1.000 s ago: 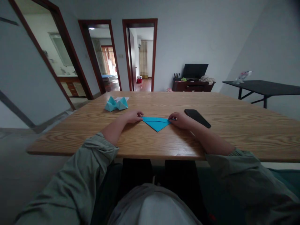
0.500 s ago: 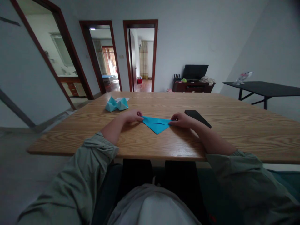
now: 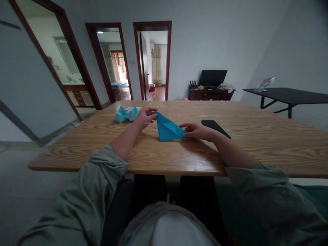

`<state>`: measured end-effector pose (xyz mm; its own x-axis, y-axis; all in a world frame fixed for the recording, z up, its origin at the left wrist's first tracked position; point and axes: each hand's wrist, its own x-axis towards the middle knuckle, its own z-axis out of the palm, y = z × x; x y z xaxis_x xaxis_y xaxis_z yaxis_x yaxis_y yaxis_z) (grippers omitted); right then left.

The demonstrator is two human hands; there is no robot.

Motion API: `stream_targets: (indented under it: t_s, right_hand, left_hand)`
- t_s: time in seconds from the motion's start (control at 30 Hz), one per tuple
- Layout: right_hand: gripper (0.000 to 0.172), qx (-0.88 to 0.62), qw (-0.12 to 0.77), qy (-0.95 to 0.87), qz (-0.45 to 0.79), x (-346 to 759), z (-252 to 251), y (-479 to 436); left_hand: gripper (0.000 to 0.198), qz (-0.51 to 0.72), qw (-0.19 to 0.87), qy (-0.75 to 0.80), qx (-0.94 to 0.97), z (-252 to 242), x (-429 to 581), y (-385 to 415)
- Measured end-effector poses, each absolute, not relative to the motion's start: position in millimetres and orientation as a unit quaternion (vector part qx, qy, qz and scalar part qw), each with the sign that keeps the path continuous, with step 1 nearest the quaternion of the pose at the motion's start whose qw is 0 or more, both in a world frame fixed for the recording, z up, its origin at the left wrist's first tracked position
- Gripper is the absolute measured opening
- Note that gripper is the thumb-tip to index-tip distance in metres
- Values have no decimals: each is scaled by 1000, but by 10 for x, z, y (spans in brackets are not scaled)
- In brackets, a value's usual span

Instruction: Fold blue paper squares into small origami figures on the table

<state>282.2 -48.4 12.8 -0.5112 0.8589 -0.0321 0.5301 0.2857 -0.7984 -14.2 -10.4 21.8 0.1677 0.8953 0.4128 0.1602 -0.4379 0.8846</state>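
Note:
A blue folded paper (image 3: 167, 130) in a triangular shape is held over the wooden table (image 3: 153, 157), tilted so that its upper left corner is raised. My left hand (image 3: 146, 117) pinches that upper corner between thumb and fingers. At the lower right corner, my right hand (image 3: 196, 131) has its thumb and fingers closed on the paper. Behind my left hand stands a light blue folded paper piece (image 3: 121, 114) with pointed peaks, partly covered by the hand.
A black flat object (image 3: 215, 128) lies on the table just beyond my right hand. A white printed sheet (image 3: 137, 108) is behind the folded piece. Farther back are a television (image 3: 212, 78) on a cabinet and a black table (image 3: 289, 95) at the right.
My left hand has risen and moved away from me with its corner of the blue paper. The paper has turned from level to slanted. My right hand has barely moved.

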Motion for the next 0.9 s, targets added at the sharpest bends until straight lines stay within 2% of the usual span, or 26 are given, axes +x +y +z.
stream_targets:
  t_s: [0.07, 0.2, 0.27, 0.33, 0.43, 0.5, 0.57, 0.8, 0.9]
  right_hand:
    - [49, -438, 195, -779, 404, 2748, 130, -507]
    - [33, -412, 229, -781, 411, 2478, 149, -573]
    - [28, -420, 254, -796, 354, 2328, 164, -584]
    - [27, -436, 306, -801, 274, 2210, 184, -573]
    - [28, -468, 400, -774, 148, 2113, 216, -542]
    - [30, -474, 432, -760, 110, 2081, 229, -532]
    - [31, -462, 438, -763, 112, 2060, 231, -535]
    - [39, -433, 436, -768, 182, 2025, 222, -591]
    - [41, -431, 444, -763, 186, 2014, 236, -606]
  left_hand:
    - [40, 534, 357, 372, 670, 264, -75, -141]
    - [40, 541, 335, 356, 684, 318, 47, -181]
    - [43, 561, 277, 367, 688, 337, 94, -205]
    - [43, 607, 174, 397, 667, 355, 150, -252]
    - [29, 630, 85, 431, 640, 367, 290, -359]
    - [28, 584, 130, 416, 685, 356, 418, -430]
    - [35, 553, 182, 385, 716, 333, 541, -474]
    - [35, 583, 258, 350, 686, 234, 637, -387]
    - [36, 586, 322, 327, 668, 204, 603, -332]
